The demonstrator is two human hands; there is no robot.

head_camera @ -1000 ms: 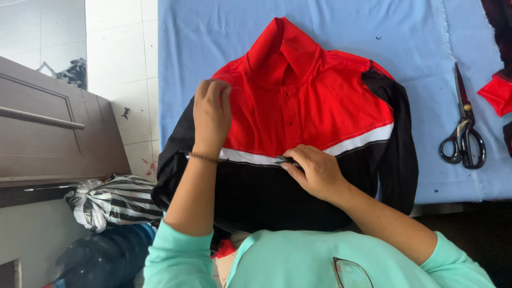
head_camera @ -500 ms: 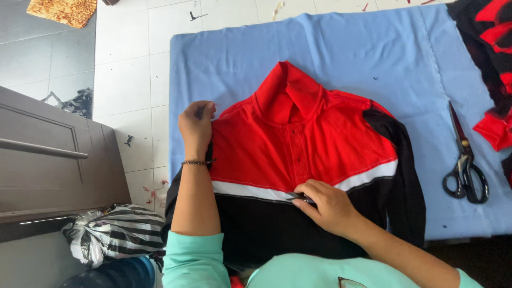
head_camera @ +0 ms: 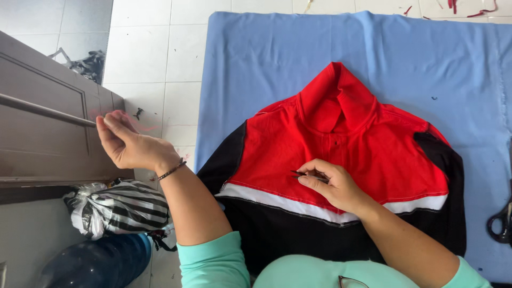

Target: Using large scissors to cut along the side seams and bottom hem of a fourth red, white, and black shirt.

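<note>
Blue cloth [head_camera: 277,69] spreads wide across the white tiled floor [head_camera: 154,58], and on it lies the jersey [head_camera: 341,138], red on top, a white stripe across, black below and on the sleeves, collar pointing away from the person. At the far left stands a brown wooden cabinet [head_camera: 42,133] with a metal rail. Beneath it sits a black-and-white striped bag [head_camera: 120,210], and below that a dark blue bundle [head_camera: 96,264]. At the right edge, black scissors [head_camera: 501,224] rest on the cloth, only partly in view. Red thread scraps [head_camera: 474,10] dot the tiles at the top.

The hands are well apart. The right hand [head_camera: 333,186] rests on the red front of the jersey, just above the white stripe, fingers pinched on a small dark tool [head_camera: 304,174], too thin to name. The left hand [head_camera: 125,144] is lifted off to the left, over the floor beside the cabinet, fingertips pressed together on a wisp of pink thread [head_camera: 136,121]; a dark bracelet [head_camera: 172,170] circles its wrist.
</note>
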